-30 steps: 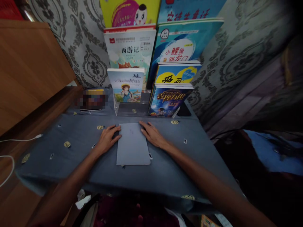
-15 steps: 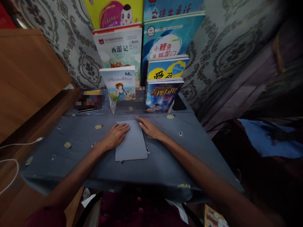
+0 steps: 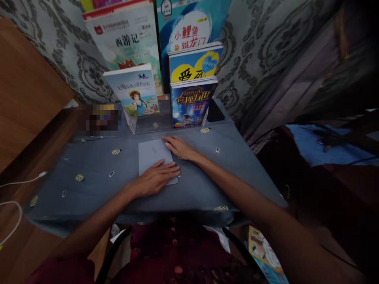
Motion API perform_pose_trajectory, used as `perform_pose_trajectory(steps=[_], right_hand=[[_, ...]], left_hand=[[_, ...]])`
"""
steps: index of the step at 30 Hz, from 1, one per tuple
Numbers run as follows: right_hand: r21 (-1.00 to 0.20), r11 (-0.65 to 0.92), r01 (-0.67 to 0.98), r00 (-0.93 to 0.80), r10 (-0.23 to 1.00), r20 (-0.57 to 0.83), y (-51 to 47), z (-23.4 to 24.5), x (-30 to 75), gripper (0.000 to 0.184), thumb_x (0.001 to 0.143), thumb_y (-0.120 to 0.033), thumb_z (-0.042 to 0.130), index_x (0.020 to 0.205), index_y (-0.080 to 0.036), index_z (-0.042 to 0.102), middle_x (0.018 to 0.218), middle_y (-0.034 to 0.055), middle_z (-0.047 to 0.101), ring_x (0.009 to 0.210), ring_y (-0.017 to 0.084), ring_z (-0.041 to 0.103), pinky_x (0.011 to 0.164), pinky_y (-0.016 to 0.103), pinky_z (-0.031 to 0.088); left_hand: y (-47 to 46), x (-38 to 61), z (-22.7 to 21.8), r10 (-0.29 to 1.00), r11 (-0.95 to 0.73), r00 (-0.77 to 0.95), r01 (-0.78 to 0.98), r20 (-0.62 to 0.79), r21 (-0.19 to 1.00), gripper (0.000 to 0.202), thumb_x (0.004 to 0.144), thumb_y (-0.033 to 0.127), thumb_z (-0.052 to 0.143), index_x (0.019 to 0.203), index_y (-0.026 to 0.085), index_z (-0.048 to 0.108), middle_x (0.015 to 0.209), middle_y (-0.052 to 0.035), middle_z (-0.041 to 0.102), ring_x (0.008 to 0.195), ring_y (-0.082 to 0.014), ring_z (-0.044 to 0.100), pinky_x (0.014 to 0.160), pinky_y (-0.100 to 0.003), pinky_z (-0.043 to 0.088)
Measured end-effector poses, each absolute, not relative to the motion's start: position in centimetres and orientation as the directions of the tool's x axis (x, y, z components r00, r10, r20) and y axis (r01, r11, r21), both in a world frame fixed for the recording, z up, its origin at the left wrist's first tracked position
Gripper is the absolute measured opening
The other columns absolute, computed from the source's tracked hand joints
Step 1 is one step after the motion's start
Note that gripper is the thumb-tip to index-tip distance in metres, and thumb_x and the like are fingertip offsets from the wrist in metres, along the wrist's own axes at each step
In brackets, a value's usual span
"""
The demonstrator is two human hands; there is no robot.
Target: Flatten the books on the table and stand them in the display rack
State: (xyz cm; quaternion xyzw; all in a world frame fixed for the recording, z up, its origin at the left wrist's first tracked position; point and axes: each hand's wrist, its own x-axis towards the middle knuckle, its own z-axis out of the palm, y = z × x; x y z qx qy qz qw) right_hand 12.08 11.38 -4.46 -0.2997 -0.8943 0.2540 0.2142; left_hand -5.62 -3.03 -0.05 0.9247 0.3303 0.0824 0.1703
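Note:
A thin, closed grey notebook (image 3: 152, 154) with small faint marks on its cover lies flat on the blue-grey tablecloth (image 3: 97, 193). Across its near part lies my left hand (image 3: 158, 177), flat and open, its fingertips reaching the right edge. This hand hides much of the notebook's lower half. My right hand (image 3: 180, 149) rests at the far right corner, fingers stretched out, with fingertips on the cover's edge. Neither hand grips anything.
Books stand in a clear acrylic stand (image 3: 133, 124) at the back, among them a dark blue book (image 3: 189, 106) and a white-topped book (image 3: 136, 94). A black phone (image 3: 215, 112) lies behind, right. A white cable (image 3: 29, 179) hangs left.
My left hand has slid from the notebook's left edge across its near part to the right edge. My right hand stays at the far right corner. The view has tilted down.

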Motion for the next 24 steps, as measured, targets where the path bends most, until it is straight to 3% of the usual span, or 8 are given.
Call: perform_pose_trajectory(steps=[7,9,13,16,20,24], right_hand=[[-0.551,0.705,0.447,-0.725,0.646,0.239,11.1,-4.6,12.2,0.049,0.104,-0.034,0.032,0.148,-0.018,0.043,0.151,0.0114,0.051,0.142,0.024,0.045,0.121,0.052,0.028],[-0.540,0.707,0.456,-0.726,0.647,0.234,10.9,-4.5,12.2,0.049,0.103,-0.032,0.035,0.149,-0.017,0.043,0.151,0.0122,0.051,0.143,0.024,0.043,0.121,0.052,0.028],[-0.493,0.732,0.470,-0.747,0.628,0.219,10.3,-3.8,12.2,0.050,0.100,-0.028,0.041,0.148,-0.014,0.044,0.152,0.0151,0.049,0.145,0.026,0.039,0.121,0.053,0.027],[-0.405,0.769,0.495,-0.758,0.610,0.233,9.4,-2.9,11.6,0.045,0.099,-0.027,0.045,0.142,-0.017,0.052,0.152,0.0147,0.049,0.146,0.029,0.037,0.119,0.060,0.024],[-0.310,0.849,0.427,-0.841,0.500,0.209,7.4,-1.5,8.8,0.039,0.099,-0.028,0.050,0.136,-0.019,0.059,0.148,0.0143,0.053,0.145,0.030,0.038,0.119,0.062,0.022],[-0.341,0.892,0.297,-0.907,0.376,0.192,4.4,-1.2,5.9,0.042,0.101,-0.029,0.049,0.140,-0.017,0.056,0.150,0.0151,0.051,0.145,0.027,0.040,0.120,0.055,0.027]], left_hand=[[-4.3,-6.0,0.1,0.642,-0.700,0.764,0.550,0.063,0.456,0.046,0.104,0.022,0.035,0.148,0.033,0.043,0.152,0.0008,0.050,0.145,-0.0149,0.039,0.124,-0.046,0.026],[-2.7,-7.9,-0.1,0.733,-0.641,0.670,0.623,0.118,0.449,0.042,0.103,0.024,0.037,0.143,0.030,0.050,0.148,-0.0014,0.055,0.141,-0.0168,0.046,0.122,-0.047,0.029],[1.2,-13.0,-0.6,0.929,-0.359,0.274,0.832,0.248,0.423,0.038,0.098,0.021,0.043,0.129,0.021,0.064,0.134,-0.0080,0.066,0.128,-0.0233,0.060,0.112,-0.047,0.044],[2.8,-15.4,-1.1,0.947,-0.307,0.219,0.833,0.235,0.461,0.033,0.094,0.020,0.047,0.118,0.022,0.070,0.129,-0.0050,0.070,0.121,-0.0235,0.064,0.108,-0.046,0.048],[2.9,-15.9,-1.7,0.942,-0.321,0.216,0.799,0.256,0.508,0.033,0.094,0.021,0.048,0.117,0.023,0.071,0.129,-0.0038,0.070,0.121,-0.0223,0.065,0.109,-0.045,0.048],[2.6,-15.7,-2.0,0.947,-0.306,0.191,0.780,0.258,0.546,0.035,0.094,0.020,0.044,0.117,0.023,0.070,0.129,-0.0035,0.069,0.122,-0.0207,0.064,0.109,-0.044,0.048]])
